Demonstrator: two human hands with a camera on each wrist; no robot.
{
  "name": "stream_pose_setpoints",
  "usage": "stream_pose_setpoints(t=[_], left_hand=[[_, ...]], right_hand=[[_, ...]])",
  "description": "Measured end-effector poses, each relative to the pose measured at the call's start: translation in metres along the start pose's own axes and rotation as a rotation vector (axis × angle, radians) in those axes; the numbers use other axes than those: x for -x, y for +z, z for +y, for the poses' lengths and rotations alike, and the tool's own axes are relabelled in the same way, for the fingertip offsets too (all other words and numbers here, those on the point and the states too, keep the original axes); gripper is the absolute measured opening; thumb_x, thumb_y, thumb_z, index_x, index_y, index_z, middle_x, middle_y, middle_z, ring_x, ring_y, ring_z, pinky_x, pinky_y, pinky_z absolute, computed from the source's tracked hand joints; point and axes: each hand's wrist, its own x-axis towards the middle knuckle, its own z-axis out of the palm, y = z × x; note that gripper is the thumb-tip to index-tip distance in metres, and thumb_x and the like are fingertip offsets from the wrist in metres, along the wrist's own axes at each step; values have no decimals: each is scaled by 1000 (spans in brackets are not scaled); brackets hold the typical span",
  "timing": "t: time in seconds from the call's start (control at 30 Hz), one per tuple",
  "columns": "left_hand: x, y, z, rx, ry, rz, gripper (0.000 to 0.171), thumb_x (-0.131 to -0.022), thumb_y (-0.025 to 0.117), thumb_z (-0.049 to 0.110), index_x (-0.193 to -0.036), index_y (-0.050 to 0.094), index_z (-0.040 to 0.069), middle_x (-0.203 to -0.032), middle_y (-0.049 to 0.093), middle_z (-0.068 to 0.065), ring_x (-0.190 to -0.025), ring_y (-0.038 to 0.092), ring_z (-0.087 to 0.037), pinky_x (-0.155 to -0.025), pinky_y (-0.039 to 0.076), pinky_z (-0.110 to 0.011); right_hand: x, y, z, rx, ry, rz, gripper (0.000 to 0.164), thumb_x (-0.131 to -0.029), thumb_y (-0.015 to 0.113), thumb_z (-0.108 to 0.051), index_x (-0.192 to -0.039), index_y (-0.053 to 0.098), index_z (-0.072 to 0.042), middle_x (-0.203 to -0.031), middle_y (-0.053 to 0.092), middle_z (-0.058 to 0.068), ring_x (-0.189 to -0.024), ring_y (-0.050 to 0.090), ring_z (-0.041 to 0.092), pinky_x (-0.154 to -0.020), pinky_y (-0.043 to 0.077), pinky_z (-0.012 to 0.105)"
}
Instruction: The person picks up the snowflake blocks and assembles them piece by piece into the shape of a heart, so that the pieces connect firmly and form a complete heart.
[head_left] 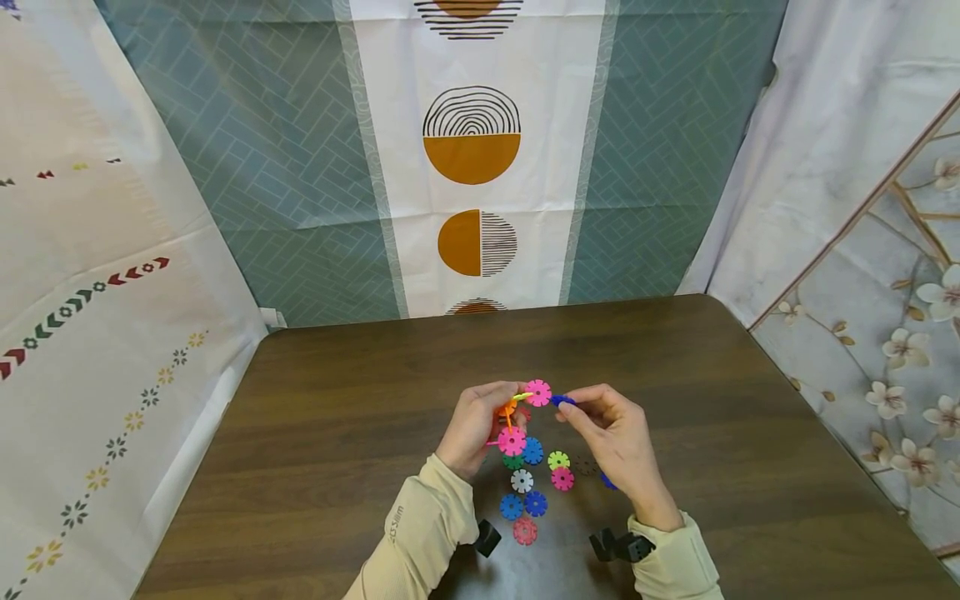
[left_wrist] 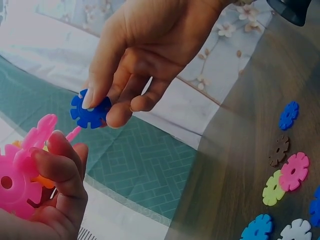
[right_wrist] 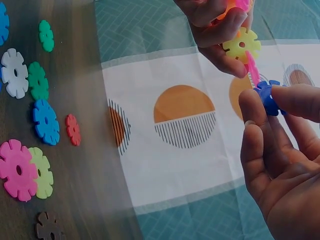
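Above a dark wooden table (head_left: 337, 433), left hand (head_left: 474, 427) gripped a joined cluster of snowflake discs (head_left: 525, 408), right hand (head_left: 611, 433) pinched a blue disc (left_wrist: 90, 111) against it, loose discs (head_left: 536, 487) scattered beneath.

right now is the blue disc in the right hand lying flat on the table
No, the right hand pinches the blue disc between thumb and fingers in the air, off the table, beside the cluster held by the left hand.
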Motion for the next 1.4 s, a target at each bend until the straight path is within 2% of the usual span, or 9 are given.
stream_pose_setpoints(t=[0.17, 0.37, 0.5, 0.67, 0.97, 1.23, 1.4], left_hand=[[-1, 1, -1, -4, 16, -13, 35, -102, 46, 20, -125, 61, 0, -71, 60, -7, -56, 59, -14, -52, 50, -22], [-1, 2, -2, -30, 34, -40, 34, -103, 42, 18, -130, 63, 13, -76, 61, -12, -56, 57, -15, -49, 48, -22], [0, 2, -2, -35, 34, -36, 34, -102, 43, 17, -128, 64, 12, -75, 61, -12, -54, 56, -14, -47, 46, -21], [-1, 2, -3, -23, 22, -36, 34, -102, 42, 16, -127, 64, 10, -74, 61, -13, -53, 56, -14, -47, 46, -21], [-1, 2, -4, 4, 15, -22, 35, -102, 42, 17, -127, 64, 9, -83, 65, -9, -56, 57, -13, -48, 47, -20], [-2, 2, -3, 17, 11, -22, 34, -101, 43, 16, -127, 64, 9, -74, 61, -12, -53, 55, -13, -47, 47, -20], [-1, 2, -2, 14, 11, -21, 34, -101, 43, 17, -126, 64, 10, -74, 60, -13, -53, 55, -14, -47, 47, -21]], right_hand=[[-2, -1, 23, -44, -31, -23, 16, -89, 68, -5, -105, 67, -4, -94, 70, 13, -85, 70, 30, -78, 57, 30], [-3, -1, 25, -67, -67, -42, 16, -90, 69, -10, -105, 68, -7, -94, 72, 11, -87, 70, 34, -79, 57, 35], [-4, -1, 25, -58, -51, -40, 15, -90, 69, -11, -105, 68, -9, -94, 73, 8, -87, 71, 29, -80, 57, 36], [-5, 0, 22, -39, -53, -16, 15, -90, 68, -7, -104, 67, -8, -93, 73, 7, -86, 71, 24, -80, 57, 31], [-2, 5, -2, -67, -89, -2, 15, -88, 65, 6, -103, 63, 7, -94, 71, 23, -87, 69, 39, -82, 56, 30], [-4, 3, 17, -98, -87, 6, 16, -88, 67, 1, -104, 65, -1, -96, 73, 14, -89, 70, 32, -82, 56, 31], [-5, 4, 24, -125, -117, 6, 16, -89, 67, -1, -105, 65, -1, -96, 73, 16, -88, 71, 30, -82, 56, 33]])
